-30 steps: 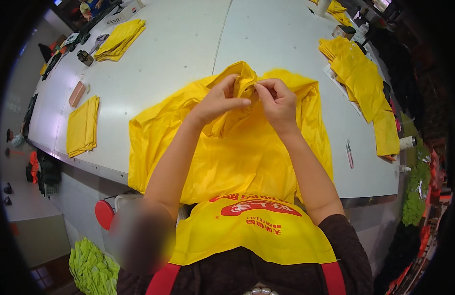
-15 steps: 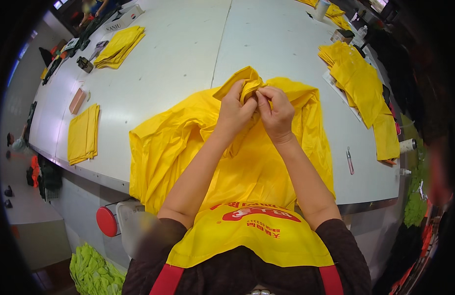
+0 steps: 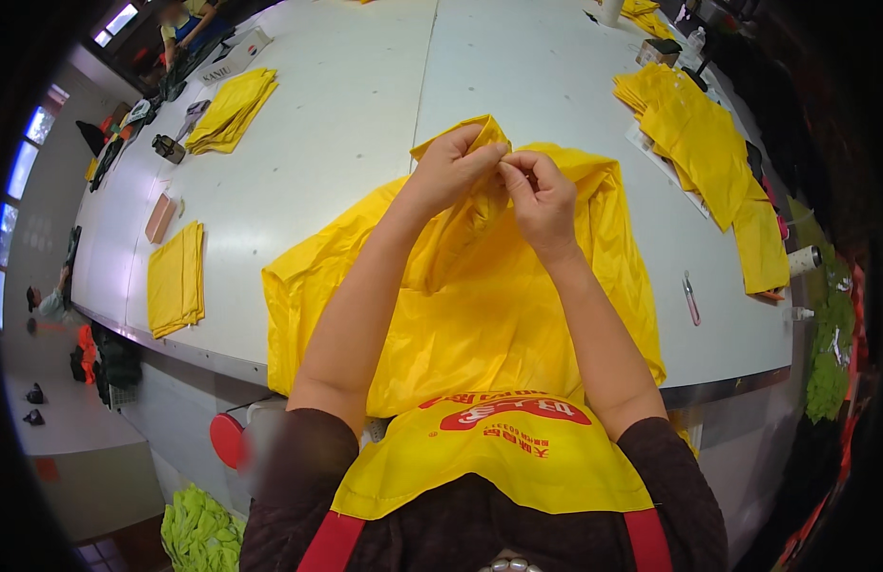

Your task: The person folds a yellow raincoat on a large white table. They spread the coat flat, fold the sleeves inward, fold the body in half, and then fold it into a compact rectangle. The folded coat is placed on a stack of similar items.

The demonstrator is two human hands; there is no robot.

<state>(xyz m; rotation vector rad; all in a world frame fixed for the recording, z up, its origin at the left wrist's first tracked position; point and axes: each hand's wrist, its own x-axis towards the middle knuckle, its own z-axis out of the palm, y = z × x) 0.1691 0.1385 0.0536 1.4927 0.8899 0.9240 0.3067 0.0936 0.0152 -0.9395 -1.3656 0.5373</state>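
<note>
A large yellow garment (image 3: 518, 319) of thin, shiny cloth lies spread and rumpled over the table's near edge, in front of my yellow apron. My left hand (image 3: 453, 170) is closed on a raised, folded edge of it, part of which stands up behind the fingers. Close beside it, my right hand (image 3: 543, 198) pinches at the same raised edge, thumb against forefinger. The fingertips of both hands nearly meet. Whatever small part lies between the right fingertips is hidden.
Folded yellow cloth stacks lie at left (image 3: 176, 278), far left (image 3: 234, 110) and right (image 3: 694, 143). Thread snips (image 3: 690, 297) rest right of the garment. A pinkish block (image 3: 160, 218) and a dark jar (image 3: 168, 149) stand at left. Another person (image 3: 186, 24) is at the far left.
My left hand has turned and its fingers now reach across toward the right fingertips. The raised fold is flatter and less bunched. The whole view has shifted slightly.
</note>
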